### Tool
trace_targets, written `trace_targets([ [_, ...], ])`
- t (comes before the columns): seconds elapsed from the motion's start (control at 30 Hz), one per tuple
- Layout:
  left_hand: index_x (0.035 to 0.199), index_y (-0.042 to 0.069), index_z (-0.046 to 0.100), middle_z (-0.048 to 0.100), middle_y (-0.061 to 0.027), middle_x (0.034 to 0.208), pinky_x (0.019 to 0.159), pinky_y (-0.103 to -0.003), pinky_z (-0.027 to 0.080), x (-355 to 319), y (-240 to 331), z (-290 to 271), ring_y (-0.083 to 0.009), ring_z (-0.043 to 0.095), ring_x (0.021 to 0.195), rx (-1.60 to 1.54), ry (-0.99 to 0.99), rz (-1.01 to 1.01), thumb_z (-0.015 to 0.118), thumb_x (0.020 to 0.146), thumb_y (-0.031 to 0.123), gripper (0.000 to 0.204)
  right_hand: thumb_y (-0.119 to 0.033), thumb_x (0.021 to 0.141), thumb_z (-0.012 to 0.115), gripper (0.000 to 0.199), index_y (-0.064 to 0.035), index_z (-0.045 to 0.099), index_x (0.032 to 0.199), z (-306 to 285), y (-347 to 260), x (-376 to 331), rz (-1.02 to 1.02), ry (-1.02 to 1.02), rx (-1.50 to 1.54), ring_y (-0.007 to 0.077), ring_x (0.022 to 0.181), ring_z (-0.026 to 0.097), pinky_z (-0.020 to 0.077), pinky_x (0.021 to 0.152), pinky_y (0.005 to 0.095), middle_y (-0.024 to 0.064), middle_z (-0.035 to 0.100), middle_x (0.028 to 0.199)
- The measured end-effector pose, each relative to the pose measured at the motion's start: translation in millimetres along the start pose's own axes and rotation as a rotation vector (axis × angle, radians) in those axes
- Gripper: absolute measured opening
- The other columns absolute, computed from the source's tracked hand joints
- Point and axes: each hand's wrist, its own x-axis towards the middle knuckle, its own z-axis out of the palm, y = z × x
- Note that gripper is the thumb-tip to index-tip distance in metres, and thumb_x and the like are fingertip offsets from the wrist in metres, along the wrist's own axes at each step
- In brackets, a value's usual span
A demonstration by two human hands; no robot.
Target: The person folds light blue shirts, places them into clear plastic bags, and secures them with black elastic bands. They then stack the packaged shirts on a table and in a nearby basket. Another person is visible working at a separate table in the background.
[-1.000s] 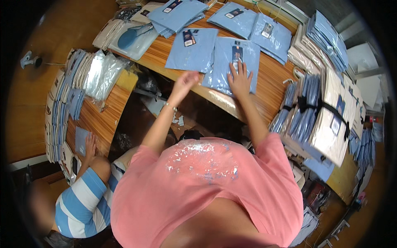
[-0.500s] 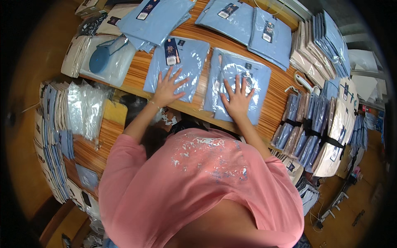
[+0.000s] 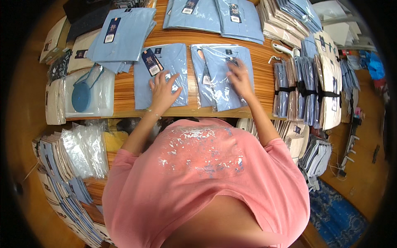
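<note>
Two spots on the wooden table (image 3: 119, 94) in front of me hold light blue folded shirts in clear plastic sleeves. On the left shirt (image 3: 142, 93) my left hand (image 3: 164, 93) rests with fingers spread and slightly bent, just below its dark hang tag (image 3: 152, 62). To the right, one bagged shirt (image 3: 226, 93) overlaps another bagged shirt (image 3: 202, 89). Over the upper right part of the top one is my right hand (image 3: 240, 78), its fingers apart, bent and a little blurred near the collar label. Neither hand holds anything.
A stack of blue shirts (image 3: 120, 35) lies at the back left, beside a round blue object (image 3: 81, 97) on a clear container. More bagged shirts (image 3: 192, 16) lie at the back. Strapped bundles (image 3: 306, 91) stand at the right; clear bags (image 3: 84, 151) hang below left.
The view has turned and shifted. My right hand has gone from lying flat to bent fingers higher on its shirt. My left fingers are more bent, still on the left shirt.
</note>
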Motion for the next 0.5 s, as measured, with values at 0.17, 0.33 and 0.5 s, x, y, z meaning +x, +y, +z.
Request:
trace_targets([
  [0.17, 0.126, 0.015, 0.047, 0.036, -0.0159, 0.132, 0.100, -0.052, 0.023, 44.9, 64.9, 40.9, -0.0359, 0.028, 0.125, -0.593, 0.010, 0.252, 0.056, 0.083, 0.034, 0.047, -0.031, 0.072, 0.074, 0.043, 0.0026, 0.055, 0.093, -24.7, 90.3, -30.4, 0.704, 0.300, 0.382, 0.0172, 0.070, 0.053, 0.0438, 0.059, 0.0291, 0.0090, 0.057, 0.077],
  [0.33, 0.138, 0.021, 0.030, 0.022, -0.0123, 0.145, 0.103, -0.059, 0.014, 32.0, 74.0, 86.1, -0.0368, 0.013, 0.134, -0.009, 0.006, 0.346, 0.049, 0.086, 0.043, 0.060, -0.018, 0.077, 0.070, 0.023, -0.0045, 0.056, 0.090, -87.4, 75.8, -49.5, 0.779, 0.129, 0.778, 0.0122, 0.065, 0.054, 0.0441, 0.057, 0.0232, 0.0049, 0.059, 0.081],
  [0.5, 0.134, 0.020, 0.039, 0.021, -0.0129, 0.145, 0.105, -0.055, 0.016, 21.1, 68.4, 63.9, -0.0351, 0.014, 0.134, -0.150, -0.190, 0.366, 0.058, 0.083, 0.037, 0.056, -0.012, 0.082, 0.062, 0.017, -0.0050, 0.059, 0.098, -97.6, 46.5, -87.2, 1.007, 0.052, 1.066, 0.0080, 0.068, 0.054, 0.0431, 0.056, 0.0202, 0.0017, 0.060, 0.082],
])
